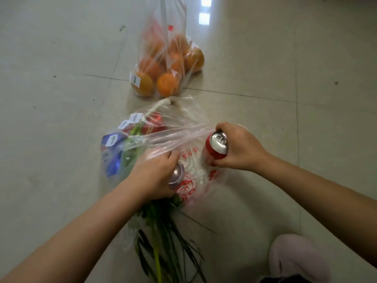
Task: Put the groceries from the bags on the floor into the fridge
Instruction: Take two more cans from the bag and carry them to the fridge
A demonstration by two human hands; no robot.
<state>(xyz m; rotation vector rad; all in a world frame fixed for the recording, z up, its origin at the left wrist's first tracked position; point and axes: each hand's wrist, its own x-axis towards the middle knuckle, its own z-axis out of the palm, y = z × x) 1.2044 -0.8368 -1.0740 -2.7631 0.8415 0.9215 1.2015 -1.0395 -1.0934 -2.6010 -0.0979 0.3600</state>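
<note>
Floor (61,119), bag (195,176) (cans (217,145) gripped)

1. My right hand (238,148) grips an upright red aluminium drink can (216,147) at the mouth of a clear plastic bag with red print (195,176).
2. My left hand (155,176) holds a silver-topped can (177,176) over long green onions (163,231).
3. Beyond sits a clear bag of oranges (167,64) on the grey tiled floor (61,99).

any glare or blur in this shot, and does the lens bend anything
Head view: two bright window reflections glare off the tile floor at top; the right hand and its red can are fairly sharp, the bag of oranges and left hand are softer; the wide lens stretches both forearms at the edges.
</note>
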